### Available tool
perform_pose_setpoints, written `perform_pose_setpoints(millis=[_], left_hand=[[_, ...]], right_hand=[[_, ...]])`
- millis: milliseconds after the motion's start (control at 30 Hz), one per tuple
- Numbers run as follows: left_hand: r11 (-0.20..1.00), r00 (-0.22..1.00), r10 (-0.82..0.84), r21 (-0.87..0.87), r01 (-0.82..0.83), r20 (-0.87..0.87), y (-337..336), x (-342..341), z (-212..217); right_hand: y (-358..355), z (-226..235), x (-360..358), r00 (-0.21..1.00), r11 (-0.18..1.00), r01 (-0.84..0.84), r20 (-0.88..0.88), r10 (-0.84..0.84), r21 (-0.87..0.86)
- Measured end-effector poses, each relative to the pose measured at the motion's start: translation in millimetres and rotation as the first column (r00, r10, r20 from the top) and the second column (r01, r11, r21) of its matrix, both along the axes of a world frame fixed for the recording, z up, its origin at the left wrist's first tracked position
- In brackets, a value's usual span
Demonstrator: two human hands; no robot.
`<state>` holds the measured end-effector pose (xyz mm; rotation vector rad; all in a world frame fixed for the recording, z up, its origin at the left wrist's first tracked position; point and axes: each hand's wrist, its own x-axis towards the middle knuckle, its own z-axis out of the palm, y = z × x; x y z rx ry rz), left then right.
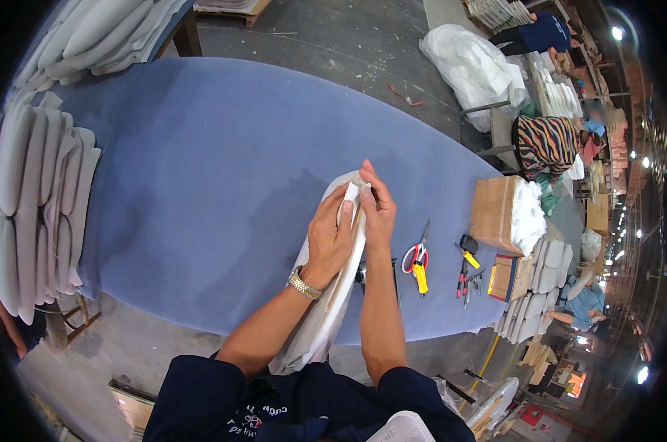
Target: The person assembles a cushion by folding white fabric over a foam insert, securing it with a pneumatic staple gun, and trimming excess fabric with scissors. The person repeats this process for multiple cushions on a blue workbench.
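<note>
While left hand [330, 239] and right hand [379, 215] pinched its 12-o'clock end, the pale padded panel [314, 335] appeared light and soft. Grip was probably surest along its edges.

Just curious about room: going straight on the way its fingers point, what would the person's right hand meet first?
For the right hand, the way looks free over the blue tabletop to its far edge; angled down, it might meet that surface first; depth is unclear.

Held pc [332, 315] — cloth-like, matt; watch [304, 284] — shiny mtl
</note>
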<state>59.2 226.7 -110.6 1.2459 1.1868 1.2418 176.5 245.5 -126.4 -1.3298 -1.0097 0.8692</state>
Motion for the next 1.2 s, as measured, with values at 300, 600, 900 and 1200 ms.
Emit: perform_pose_setpoints(millis=[300,600,900,1200], left_hand=[[0.999,1.000,0.021,0.033,-0.021,-0.005,7.6,26.6,9.2],[0.989,0.998,-0.056,0.134,0.056,-0.006,4.2,-0.6,1.9],[0.964,0.970,-0.204,0.146,0.223,-0.135,2.1,-30.7,1.2],[0.800,0.793,-0.559,-0.091,0.593,0.243,113.7,-14.8,-48.5]], right_hand=[[14.5,4.5,19.7,0.987,0.975,0.109,-0.098,-0.130,-0.195],[-1.9,-0.5,-2.8,0.976,0.998,0.067,-0.206,-0.069,-0.016],[-7.3,-0.6,-20.2,0.989,0.995,0.061,-0.138,-0.050,0.082],[-1.2,-8.2,-17.7,0.988,0.984,0.150,-0.047,-0.146,0.094]])
